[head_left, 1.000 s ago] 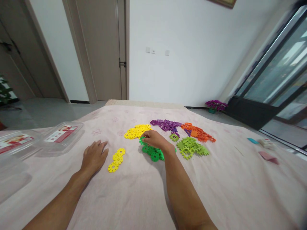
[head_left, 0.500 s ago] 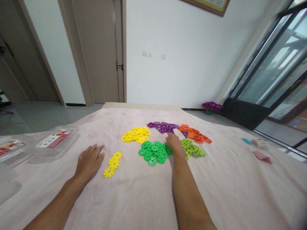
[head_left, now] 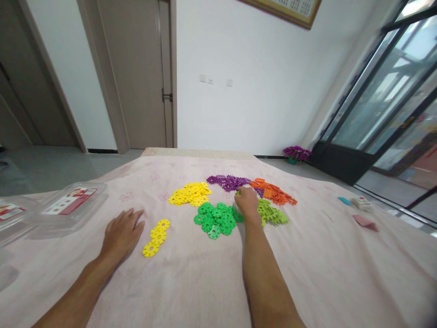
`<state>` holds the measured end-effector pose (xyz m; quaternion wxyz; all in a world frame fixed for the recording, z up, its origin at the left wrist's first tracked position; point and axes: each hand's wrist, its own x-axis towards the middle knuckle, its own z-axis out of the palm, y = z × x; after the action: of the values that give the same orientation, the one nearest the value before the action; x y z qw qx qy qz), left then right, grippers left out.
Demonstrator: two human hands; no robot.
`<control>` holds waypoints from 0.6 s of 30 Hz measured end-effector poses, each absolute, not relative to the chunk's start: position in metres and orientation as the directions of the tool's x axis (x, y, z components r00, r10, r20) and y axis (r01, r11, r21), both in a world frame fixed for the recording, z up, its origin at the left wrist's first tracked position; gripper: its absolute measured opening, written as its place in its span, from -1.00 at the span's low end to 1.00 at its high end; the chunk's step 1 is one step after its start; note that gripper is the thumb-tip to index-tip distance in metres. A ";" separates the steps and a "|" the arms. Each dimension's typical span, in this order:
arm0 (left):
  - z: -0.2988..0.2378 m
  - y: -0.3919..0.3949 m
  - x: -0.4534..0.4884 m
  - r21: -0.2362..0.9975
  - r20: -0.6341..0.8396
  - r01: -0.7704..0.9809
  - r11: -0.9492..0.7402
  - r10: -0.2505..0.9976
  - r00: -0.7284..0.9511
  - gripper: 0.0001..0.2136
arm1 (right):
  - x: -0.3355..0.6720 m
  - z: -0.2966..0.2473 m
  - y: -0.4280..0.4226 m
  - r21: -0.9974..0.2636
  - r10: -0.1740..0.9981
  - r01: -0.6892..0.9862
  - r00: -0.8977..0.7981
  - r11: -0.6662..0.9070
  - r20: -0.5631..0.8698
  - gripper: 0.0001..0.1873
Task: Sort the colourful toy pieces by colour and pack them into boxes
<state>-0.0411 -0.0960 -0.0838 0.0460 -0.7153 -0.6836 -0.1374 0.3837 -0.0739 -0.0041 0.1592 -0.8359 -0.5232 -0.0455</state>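
Note:
My left hand [head_left: 123,232] lies on the cloth with its fingers spread, holding nothing. Just right of it is a short row of several overlapping yellow notched discs [head_left: 158,236]. My right hand [head_left: 247,203] reaches to the middle of the piles, fingers curled; a bit of yellow-green shows at its fingertips, apparently a lime-green plastic piece [head_left: 238,193]. The hand and wrist partly cover a lime-green pile [head_left: 272,212]. To the left lies a green disc pile [head_left: 215,218]. Around these are a yellow disc pile [head_left: 190,193], a purple pile [head_left: 228,182] and an orange pile [head_left: 275,191].
Clear plastic containers [head_left: 77,214] with red-and-white labels stand at the left. A blue item [head_left: 344,201], a small whitish box [head_left: 362,204] and a pink folded piece [head_left: 365,222] lie at the right. A pink cloth [head_left: 191,282] covers the table.
The view has shifted slightly. My right hand is still among the piles, its fingers now more curled, near the lime-green pieces. My left hand stays resting on the cloth.

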 end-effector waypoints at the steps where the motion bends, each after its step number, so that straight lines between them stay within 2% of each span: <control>1: -0.084 -0.096 -0.041 0.121 0.257 0.991 -0.060 0.966 0.028 -0.49 | 0.387 0.003 -0.077 -0.231 0.841 0.876 0.475 -0.424 0.259 -0.53; 6: -0.083 -0.097 -0.041 0.129 0.250 0.990 -0.060 0.968 0.026 -0.48 | 0.405 0.031 -0.098 -0.317 0.678 0.758 0.652 -0.570 0.340 -0.46; 8: -0.083 -0.097 -0.040 0.136 0.241 0.989 -0.051 0.970 0.017 -0.49 | 0.403 0.039 -0.100 -0.366 0.655 0.760 0.649 -0.538 0.386 -0.43; 9: -0.083 -0.097 -0.040 0.137 0.236 0.990 -0.045 0.972 0.011 -0.49 | 0.398 0.043 -0.099 -0.390 0.682 0.786 0.613 -0.479 0.398 -0.44; 11: -0.083 -0.097 -0.039 0.133 0.230 0.991 -0.034 0.973 0.003 -0.49 | 0.378 0.047 -0.092 -0.437 0.795 0.851 0.469 -0.291 0.384 -0.52; 14: -0.082 -0.098 -0.038 0.126 0.226 0.992 -0.028 0.974 -0.002 -0.50 | 0.323 0.041 -0.080 -0.511 0.941 0.858 0.131 0.050 0.311 -0.60; 16: -0.080 -0.099 -0.038 0.128 0.223 0.991 -0.029 0.975 -0.001 -0.51 | 0.278 0.028 -0.078 -0.536 0.951 0.808 -0.095 0.246 0.293 -0.65; 18: -0.079 -0.099 -0.037 0.133 0.221 0.991 -0.032 0.975 0.002 -0.51 | 0.238 0.011 -0.082 -0.539 0.913 0.738 -0.297 0.406 0.280 -0.66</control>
<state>-0.0374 -0.0993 -0.0789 0.0301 -0.7071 -0.6950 -0.1265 0.2381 -0.0819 0.0109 0.2804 -0.5225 -0.7900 0.1556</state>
